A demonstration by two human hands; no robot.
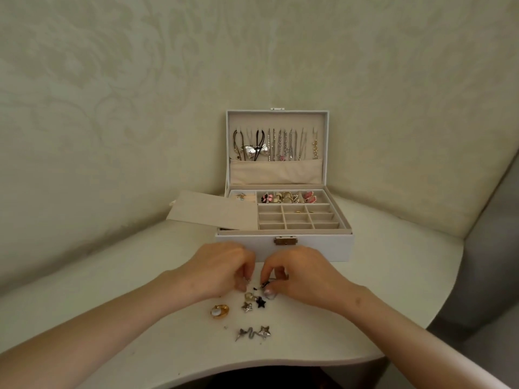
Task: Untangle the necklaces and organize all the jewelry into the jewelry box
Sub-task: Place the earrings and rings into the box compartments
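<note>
The white jewelry box stands open on the pale table, at twelve o'clock from both hands and just beyond them. Necklaces hang in a row inside its raised lid. Earrings and rings fill the tray's back compartments, and a beige pad lies tilted across the tray's nine o'clock side.

The right hand pinches a small dark piece, perhaps an earring, between thumb and forefinger just above the table. The left hand curls its fingers down close beside it; I cannot tell whether they hold anything.

Loose jewelry lies at six o'clock from the hands: a black star and a silver star nearest, a gold ring toward seven o'clock, and further down a silver snake-shaped piece touching another silver star.
</note>
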